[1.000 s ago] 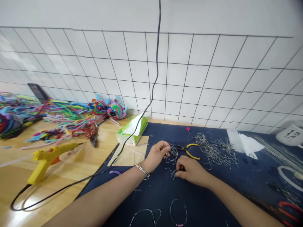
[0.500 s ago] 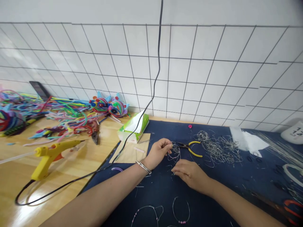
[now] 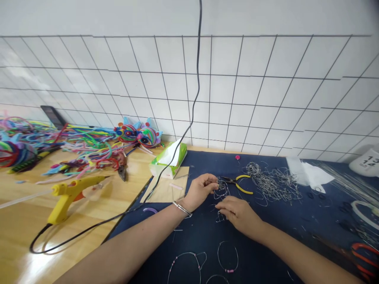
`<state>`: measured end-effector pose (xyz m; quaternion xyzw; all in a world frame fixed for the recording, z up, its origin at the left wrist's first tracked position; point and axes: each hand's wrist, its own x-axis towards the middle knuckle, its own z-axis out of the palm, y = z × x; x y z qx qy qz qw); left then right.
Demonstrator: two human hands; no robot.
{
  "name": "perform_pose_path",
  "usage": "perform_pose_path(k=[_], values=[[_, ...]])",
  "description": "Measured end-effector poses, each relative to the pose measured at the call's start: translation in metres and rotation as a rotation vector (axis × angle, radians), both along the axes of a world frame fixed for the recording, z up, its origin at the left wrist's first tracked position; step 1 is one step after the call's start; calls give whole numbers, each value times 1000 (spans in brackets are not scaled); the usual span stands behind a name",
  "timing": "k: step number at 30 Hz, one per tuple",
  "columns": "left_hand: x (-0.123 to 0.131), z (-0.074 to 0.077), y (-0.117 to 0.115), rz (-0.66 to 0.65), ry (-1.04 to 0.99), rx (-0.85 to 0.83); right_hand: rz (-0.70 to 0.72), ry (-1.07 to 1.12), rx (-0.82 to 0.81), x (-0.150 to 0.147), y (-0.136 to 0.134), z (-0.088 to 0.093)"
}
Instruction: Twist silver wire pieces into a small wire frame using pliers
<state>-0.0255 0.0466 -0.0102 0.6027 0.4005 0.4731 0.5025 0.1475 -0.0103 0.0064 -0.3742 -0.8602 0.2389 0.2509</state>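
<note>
My left hand (image 3: pixel 201 192) is closed in a pinch on a beaded wire ring (image 3: pixel 222 192) with a tangle of thin silver wire inside it. Just below and to the right, my right hand (image 3: pixel 239 214) pinches a small bent wire (image 3: pixel 219 218) that pokes out under its fingertips. Yellow-handled pliers (image 3: pixel 244 191) lie with jaws pointing at the ring. Nearer me on the dark blue cloth are a wire loop with pink beads (image 3: pixel 227 270) and a larger beaded wire loop (image 3: pixel 185 253) with a small side loop.
A heap of crumpled wire (image 3: pixel 271 183) lies right of the pliers. Orange-handled scissors (image 3: pixel 363 256) rest at far right. To the left are a tissue box (image 3: pixel 168 159), a yellow glue gun (image 3: pixel 69 195) and colourful pipe cleaners (image 3: pixel 74 138). A black cord (image 3: pixel 194 102) hangs across the view.
The right hand has turned slightly, and the bent wire under its fingertips now shows. The left hand keeps its pinch on the ring. The whole view has shifted a little.
</note>
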Motion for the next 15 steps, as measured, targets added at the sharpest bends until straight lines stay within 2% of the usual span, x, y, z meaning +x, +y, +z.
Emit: perform_pose_path(k=[4,15], values=[[1,-1,0,-2,23,13,-41,66,-82,-1,-1,1],[0,4,-1,-142,-69,-60,-320,245,-333,1,2,9]])
